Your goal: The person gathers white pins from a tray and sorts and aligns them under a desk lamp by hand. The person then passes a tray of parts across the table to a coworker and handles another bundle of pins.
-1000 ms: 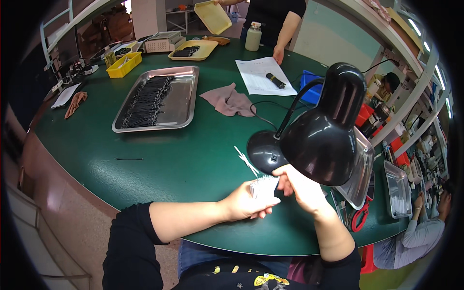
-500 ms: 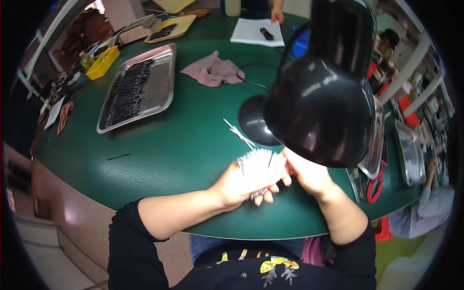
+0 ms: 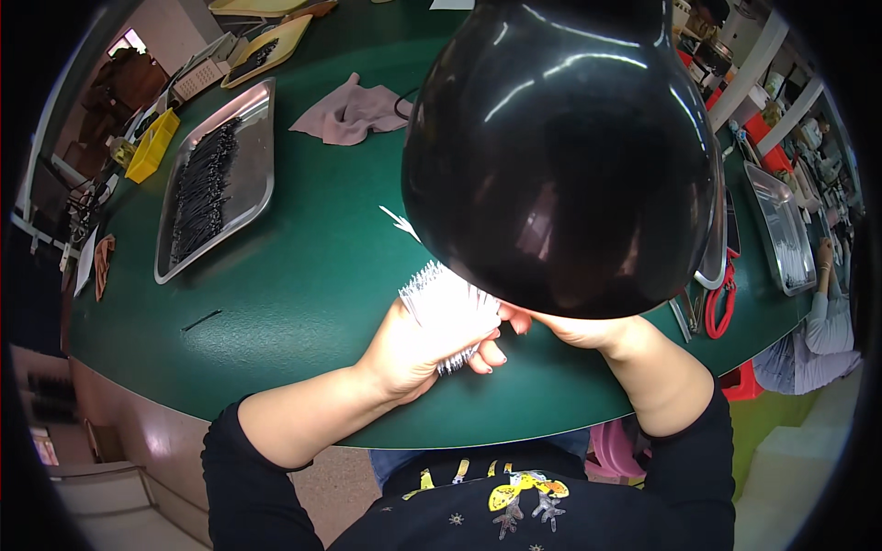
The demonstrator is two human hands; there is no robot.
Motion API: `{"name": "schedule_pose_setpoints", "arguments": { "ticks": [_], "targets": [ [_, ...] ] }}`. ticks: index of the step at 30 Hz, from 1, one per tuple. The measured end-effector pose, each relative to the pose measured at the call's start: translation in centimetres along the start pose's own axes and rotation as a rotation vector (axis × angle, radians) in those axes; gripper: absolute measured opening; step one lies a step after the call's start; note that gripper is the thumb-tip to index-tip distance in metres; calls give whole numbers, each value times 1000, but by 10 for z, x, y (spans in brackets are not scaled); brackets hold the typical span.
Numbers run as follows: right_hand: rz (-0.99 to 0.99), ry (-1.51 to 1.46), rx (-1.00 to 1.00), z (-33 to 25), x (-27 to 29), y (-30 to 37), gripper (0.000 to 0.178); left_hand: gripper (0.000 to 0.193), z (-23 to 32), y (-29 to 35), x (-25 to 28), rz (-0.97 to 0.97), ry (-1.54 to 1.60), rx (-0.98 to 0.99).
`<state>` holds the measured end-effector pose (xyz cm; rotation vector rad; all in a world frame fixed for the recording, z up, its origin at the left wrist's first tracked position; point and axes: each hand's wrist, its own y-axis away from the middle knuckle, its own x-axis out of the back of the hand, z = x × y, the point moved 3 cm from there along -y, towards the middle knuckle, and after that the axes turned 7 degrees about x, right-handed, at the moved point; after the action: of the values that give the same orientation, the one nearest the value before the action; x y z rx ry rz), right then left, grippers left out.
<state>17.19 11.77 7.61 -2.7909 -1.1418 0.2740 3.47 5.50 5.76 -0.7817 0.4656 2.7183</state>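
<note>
My left hand [image 3: 409,354] is closed round a thick bundle of thin white sticks [image 3: 424,286], washed out by bright light. The stick ends poke out above the hand and below it. Close to the bundle's right side is my right hand [image 3: 588,331], its fingers curled in toward the sticks. A black desk lamp's shade [image 3: 560,165] covers part of that hand, so whatever it pinches cannot be made out. A few loose white sticks [image 3: 401,223] lie on the green table [image 3: 312,303] just beyond the bundle.
At the left stands a steel tray [image 3: 250,188] with rows of thin black pieces [image 3: 202,188]. One black piece [image 3: 201,320] lies nearer me. Behind are a pinkish cloth [image 3: 347,115] and a yellow bin [image 3: 152,147]. Red-handled pliers [image 3: 721,308] and a clear tray [image 3: 781,230] are right.
The view has shifted, and the lamp shade now looks larger and hides more of my right hand. My left hand still grips the bundle. The other person's hand at the far side is out of view.
</note>
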Motion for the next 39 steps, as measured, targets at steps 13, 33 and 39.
{"name": "schedule_pose_setpoints", "arguments": {
  "ticks": [13,33,39],
  "targets": [
    [-4,170,155,6,8,3,23,13,-7,0,5,-22,154,37],
    [-5,251,205,7,4,-2,20,16,-3,2,4,95,-67,9],
    [-96,229,65,-5,-1,1,21,16,-3,2,3,90,-70,-25]
  ]
}}
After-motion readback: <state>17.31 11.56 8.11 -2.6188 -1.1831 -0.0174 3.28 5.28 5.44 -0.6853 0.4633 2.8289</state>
